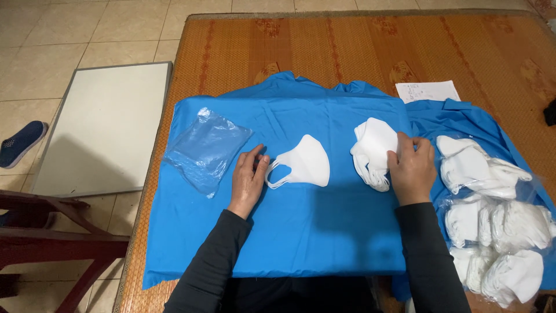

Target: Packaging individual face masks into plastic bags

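- Head view, looking straight down: a blue cloth [289, 232] is spread over a woven mat [347, 52], and both forearms come in from the bottom edge in dark sleeves
- Left hand [249, 177] lies flat, fingers loosely spread, fingertips touching the ear loops of a single white mask [307, 162] lying folded at mid-cloth; it grips nothing, just pins the loops
- Right hand [412, 168] is curled over the edge of a stack of white masks [373, 150], thumb and fingers pinching the top ones, wrist straight, knuckles up
- Doing this well, I'd judge: peel only one mask off the stack with a light pinch, hold the rest down, and keep the lone mask square and flat under the left fingertips
- Just left of the left hand sits a pile of clear plastic bags [205, 150], near but apart
- Far right: bagged masks [498, 232] heaped at the cloth's edge, a sheet of paper [427, 91] above them
- Off the mat, a white board [104, 124] lies on the tiled floor [52, 29]
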